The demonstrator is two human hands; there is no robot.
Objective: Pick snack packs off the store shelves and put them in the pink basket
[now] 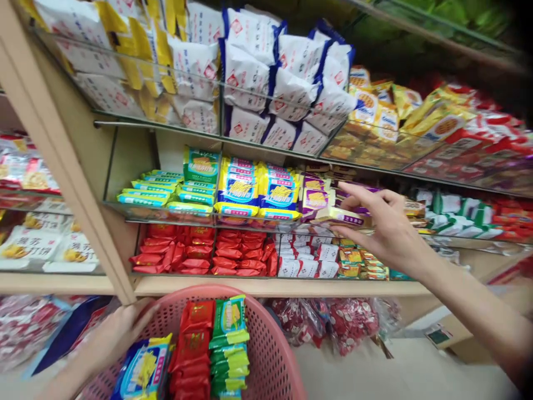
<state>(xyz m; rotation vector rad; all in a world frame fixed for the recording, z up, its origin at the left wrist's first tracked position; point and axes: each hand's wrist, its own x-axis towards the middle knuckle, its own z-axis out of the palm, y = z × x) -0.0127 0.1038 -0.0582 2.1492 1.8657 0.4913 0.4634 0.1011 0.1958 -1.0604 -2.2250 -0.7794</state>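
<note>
My right hand [385, 225] reaches to the middle shelf. Its thumb and fingers close around a purple and cream snack packet [352, 218], at the front of a stack of purple packets [314, 194]. My left hand [120, 328], slightly blurred, is at the left rim of a pink plastic basket [287, 355], its fingers bent over the edge. Inside the basket lie blue and yellow packets [141, 369], a row of red packets [194, 347] and a row of green packets [229, 355].
Yellow-blue packets [278, 191] and green packets [200, 166] fill compartments left of my right hand. White packets [250, 78] crowd the glass-fronted shelf above. Red packets [239, 253] lie on the lower shelf. A wooden upright [79, 155] stands at left; bagged goods [353, 325] sit below.
</note>
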